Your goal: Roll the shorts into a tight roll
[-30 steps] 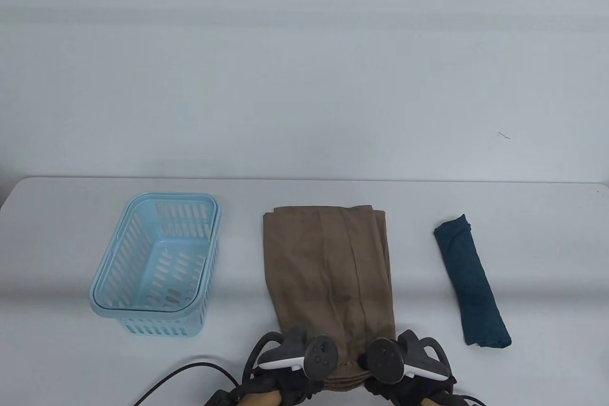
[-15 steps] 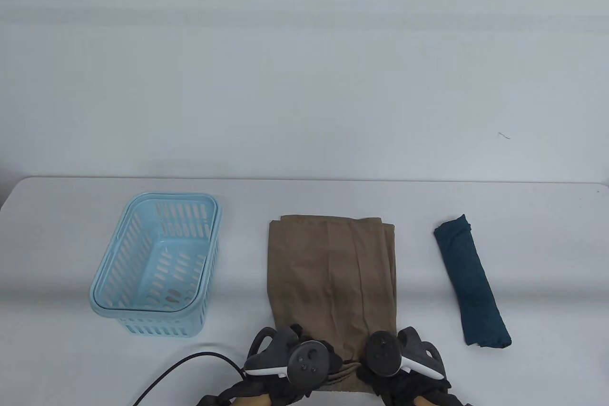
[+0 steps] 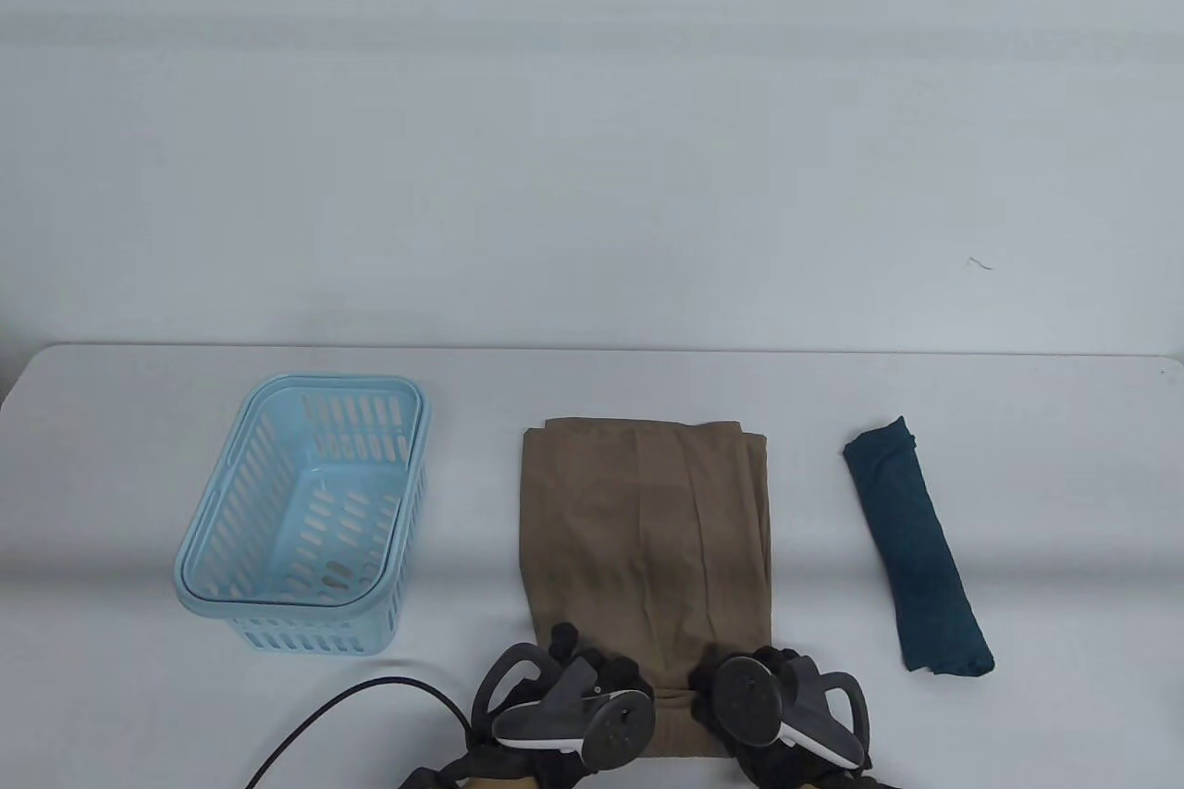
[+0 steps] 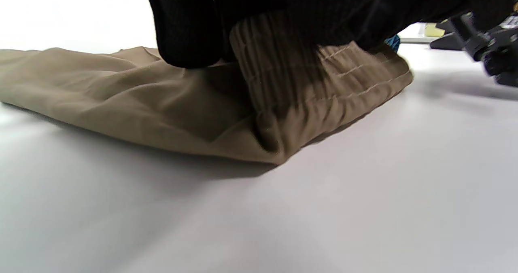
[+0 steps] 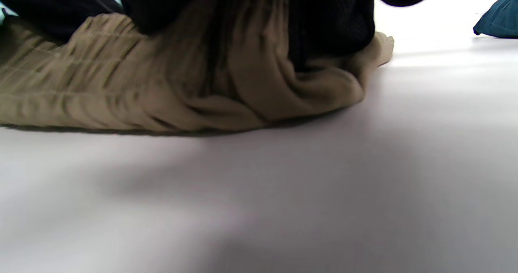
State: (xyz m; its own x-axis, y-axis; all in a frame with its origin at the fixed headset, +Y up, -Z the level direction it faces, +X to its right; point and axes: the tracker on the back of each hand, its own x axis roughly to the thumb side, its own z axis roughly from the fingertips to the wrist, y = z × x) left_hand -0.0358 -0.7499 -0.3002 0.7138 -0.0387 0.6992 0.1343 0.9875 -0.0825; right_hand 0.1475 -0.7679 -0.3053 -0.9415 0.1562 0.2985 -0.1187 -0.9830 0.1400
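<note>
The brown shorts [image 3: 643, 530] lie folded lengthwise in the middle of the table, with the ribbed waistband [image 3: 673, 715] at the near end. My left hand [image 3: 597, 673] and right hand [image 3: 740, 673] sit side by side on that near end. In the left wrist view, my left hand [image 4: 190, 30] curls over the waistband [image 4: 279, 66], which is turned up and over the flat cloth. In the right wrist view, my right hand [image 5: 327, 22] grips the bunched waistband [image 5: 226, 62] from above. The trackers hide most of the fingers in the table view.
A light blue slotted basket [image 3: 222, 548] stands to the left of the shorts. A dark teal rolled garment [image 3: 916, 548] lies to the right, its end also in the right wrist view [image 5: 499, 18]. A black cable [image 3: 351, 715] runs along the near left edge.
The shorts first slid a little toward the near edge. Since then both hands have tipped forward over the waistband and turned it up onto the cloth.
</note>
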